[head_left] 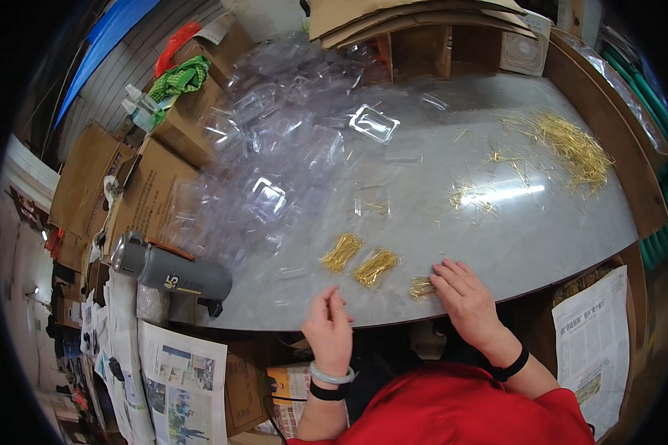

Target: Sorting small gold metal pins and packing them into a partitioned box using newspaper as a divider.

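My left hand (328, 326) hovers at the table's front edge, its fingers curled and pressed together; whatever may be between them is hidden. Flat on the table lies my right hand (464, 300), fingers stretched out, its fingertips beside a small bunch of gold wire pieces (421, 288). Just beyond my left hand sit two tidy bundles of the same thin, bent gold wire: a left bundle (341, 253) and a right bundle (375, 267). The right one appears to rest in a clear plastic tray.
Clear plastic trays (269, 198) are heaped over the left of the grey table (423, 237). Loose gold wire (575, 152) is piled at the far right. A grey flask (178, 271) lies at the left edge. Cardboard (423, 18) is stacked at the back.
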`<action>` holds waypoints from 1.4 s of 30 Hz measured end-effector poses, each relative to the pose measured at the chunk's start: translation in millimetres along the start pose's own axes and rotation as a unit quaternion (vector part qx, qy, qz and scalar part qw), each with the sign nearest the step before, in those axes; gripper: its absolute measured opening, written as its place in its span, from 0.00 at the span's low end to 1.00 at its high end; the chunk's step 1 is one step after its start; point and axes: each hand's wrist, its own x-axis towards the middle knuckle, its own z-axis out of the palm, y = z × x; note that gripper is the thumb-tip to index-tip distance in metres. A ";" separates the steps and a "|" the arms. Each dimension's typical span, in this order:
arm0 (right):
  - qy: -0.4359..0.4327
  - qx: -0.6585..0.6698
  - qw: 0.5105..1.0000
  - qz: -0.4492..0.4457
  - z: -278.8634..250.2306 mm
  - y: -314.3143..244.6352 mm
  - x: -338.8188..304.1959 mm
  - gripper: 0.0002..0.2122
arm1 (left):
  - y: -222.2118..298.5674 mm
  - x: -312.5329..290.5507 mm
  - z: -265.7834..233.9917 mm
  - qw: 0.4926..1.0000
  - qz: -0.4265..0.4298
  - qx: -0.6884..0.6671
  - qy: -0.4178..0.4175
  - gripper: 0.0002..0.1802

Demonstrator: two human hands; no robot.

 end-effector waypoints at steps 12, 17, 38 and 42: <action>0.033 0.009 0.999 -0.005 2.4 1.3 -0.3 0.17 | 7.3 53.7 -6.1 0.982 -0.159 0.026 -0.101 0.15; 0.037 0.004 0.999 -0.006 5.4 3.3 -1.7 0.16 | -1.3 56.0 0.4 0.981 -0.172 -0.026 -0.085 0.15; 0.009 0.013 1.000 0.005 2.1 2.7 -2.5 0.18 | 1.6 -68.7 -57.7 0.892 -0.169 -0.372 -0.191 0.05; 0.005 0.008 1.000 -0.002 0.7 2.2 -2.4 0.18 | -7.6 -95.8 -35.2 0.831 -0.318 -0.371 -0.265 0.06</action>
